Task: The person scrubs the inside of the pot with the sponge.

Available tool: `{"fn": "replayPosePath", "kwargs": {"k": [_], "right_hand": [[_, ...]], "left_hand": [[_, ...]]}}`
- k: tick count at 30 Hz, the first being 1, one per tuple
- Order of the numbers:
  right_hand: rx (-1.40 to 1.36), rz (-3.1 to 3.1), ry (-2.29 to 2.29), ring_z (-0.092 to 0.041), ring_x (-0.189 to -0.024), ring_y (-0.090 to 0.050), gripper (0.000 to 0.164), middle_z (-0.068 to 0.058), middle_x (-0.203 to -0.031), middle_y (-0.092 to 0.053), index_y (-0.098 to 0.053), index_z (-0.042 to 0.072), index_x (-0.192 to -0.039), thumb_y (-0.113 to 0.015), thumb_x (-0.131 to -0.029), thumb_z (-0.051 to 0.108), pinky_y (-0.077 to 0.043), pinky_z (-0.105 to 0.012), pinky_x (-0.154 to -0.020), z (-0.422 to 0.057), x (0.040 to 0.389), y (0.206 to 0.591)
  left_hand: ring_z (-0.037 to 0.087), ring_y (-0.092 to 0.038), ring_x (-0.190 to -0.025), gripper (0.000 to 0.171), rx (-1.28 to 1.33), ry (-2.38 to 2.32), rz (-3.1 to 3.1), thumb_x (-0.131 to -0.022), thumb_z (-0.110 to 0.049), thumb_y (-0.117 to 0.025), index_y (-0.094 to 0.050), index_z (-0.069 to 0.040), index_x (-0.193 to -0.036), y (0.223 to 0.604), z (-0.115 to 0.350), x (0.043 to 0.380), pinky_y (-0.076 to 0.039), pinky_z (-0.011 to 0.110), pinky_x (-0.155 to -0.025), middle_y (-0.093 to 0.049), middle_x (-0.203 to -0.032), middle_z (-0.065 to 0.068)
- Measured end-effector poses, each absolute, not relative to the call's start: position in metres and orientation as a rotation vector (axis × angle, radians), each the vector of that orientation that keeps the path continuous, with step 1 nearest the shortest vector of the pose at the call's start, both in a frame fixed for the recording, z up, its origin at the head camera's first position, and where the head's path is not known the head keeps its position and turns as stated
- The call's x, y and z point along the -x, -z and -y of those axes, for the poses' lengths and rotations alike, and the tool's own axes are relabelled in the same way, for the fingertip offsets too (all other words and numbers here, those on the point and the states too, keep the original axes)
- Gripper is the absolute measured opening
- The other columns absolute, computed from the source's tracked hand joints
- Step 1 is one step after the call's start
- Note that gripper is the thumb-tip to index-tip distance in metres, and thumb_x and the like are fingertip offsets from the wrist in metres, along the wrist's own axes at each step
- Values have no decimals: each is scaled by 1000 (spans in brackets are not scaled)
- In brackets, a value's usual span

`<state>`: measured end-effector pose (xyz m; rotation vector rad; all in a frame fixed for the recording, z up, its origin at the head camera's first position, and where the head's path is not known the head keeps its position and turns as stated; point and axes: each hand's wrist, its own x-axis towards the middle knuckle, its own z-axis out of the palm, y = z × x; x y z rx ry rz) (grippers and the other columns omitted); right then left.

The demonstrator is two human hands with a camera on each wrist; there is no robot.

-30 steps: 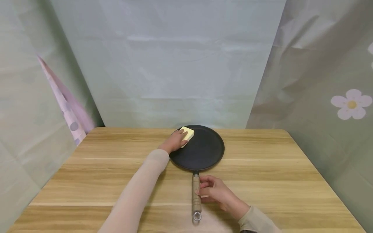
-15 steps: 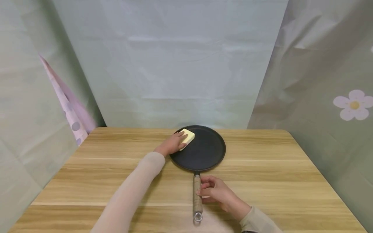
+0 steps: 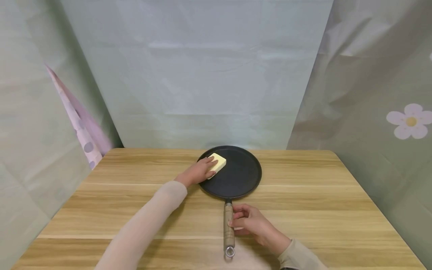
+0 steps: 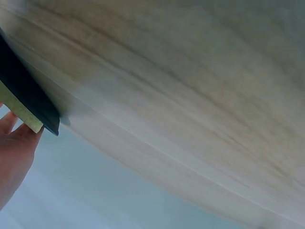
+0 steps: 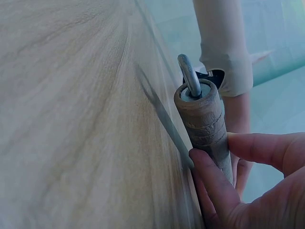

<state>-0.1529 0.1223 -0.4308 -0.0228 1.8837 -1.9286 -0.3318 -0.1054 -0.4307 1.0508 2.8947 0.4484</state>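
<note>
A round black flat pan (image 3: 241, 174) lies on the wooden table, its wooden handle (image 3: 228, 236) pointing toward me. On the left part of the pan is a pale yellow sponge (image 3: 220, 162). My left hand (image 3: 196, 172) grips this sponge, fingers over its top and thumb along the near side. In the left wrist view, the sponge (image 4: 21, 112) is flat against the pan (image 4: 28, 86). My right hand (image 3: 254, 225) pinches the handle from the right. The right wrist view shows thumb and fingers on either side of the handle (image 5: 205, 119), which ends in a metal ring (image 5: 189, 76).
The wood-grain table (image 3: 303, 210) extends to both sides of the pan. Behind it hangs a pale grey-green curtain (image 3: 202, 82). More cloth stands at both sides, with a flower print (image 3: 411, 121) on the right.
My left hand has drawn the sponge a little nearer to me over the left side of the pan. The right hand keeps its hold on the handle.
</note>
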Motion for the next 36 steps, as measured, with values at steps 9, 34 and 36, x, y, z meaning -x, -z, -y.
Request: {"fn": "replayPosePath", "kwargs": {"k": [9, 34, 36], "right_hand": [[30, -1886, 1937, -18, -84, -59, 55, -11, -98, -54, -45, -13, -127, -69, -78, -6, -57, -42, -77, -122, 152, 431], [31, -1885, 1954, -17, -80, -59, 53, -10, -96, -52, -46, -14, -125, -69, -77, -6, -57, -43, -75, -120, 154, 431], [35, -1882, 1952, -17, -80, -59, 54, -10, -96, -52, -46, -14, -125, -69, -77, -6, -57, -43, -76, -121, 154, 431]], "left_hand": [[44, -32, -136, 53, -1103, -464, -2918, -99, -23, -55, -41, 1, -144, 430, 102, 315, -27, 50, -112, -32, -150, 26], [47, -37, -132, 51, -1194, -447, -2933, -98, -23, -57, -45, 0, -142, 431, 92, 280, -32, 53, -108, -36, -148, 26], [46, -37, -133, 51, -1201, -442, -2934, -98, -23, -57, -45, 0, -142, 432, 91, 278, -32, 52, -109, -36, -148, 26]]}}
